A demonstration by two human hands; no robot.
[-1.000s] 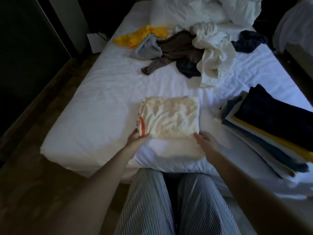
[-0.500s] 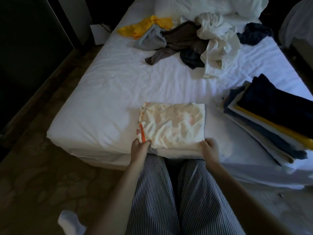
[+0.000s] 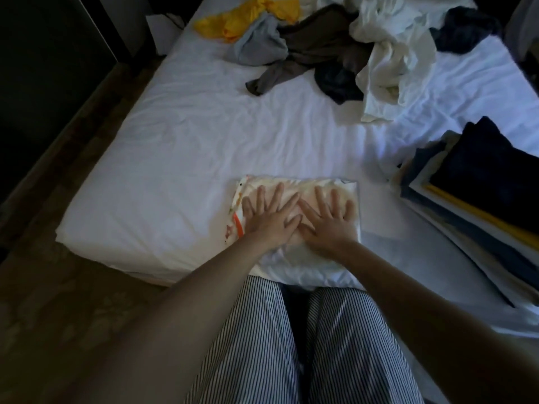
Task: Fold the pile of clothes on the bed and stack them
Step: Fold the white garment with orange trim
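The left hand (image 3: pixel 269 218) lay palm down, with its fingers (image 3: pixel 260 196) straight and spread. The right hand (image 3: pixel 329 223) lay palm down just beside it, fingers likewise straight and spread. The index fingers angled toward each other, tips close together. The thumbs pointed inward between the hands; whether they touched could not be determined. Both forearms were bare, extended forward, and converged toward the hands. Both wrists were roughly straight.

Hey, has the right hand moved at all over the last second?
Yes. The right hand left the near right corner of the folded cream garment and slid forward onto its top, where it now lies flat.
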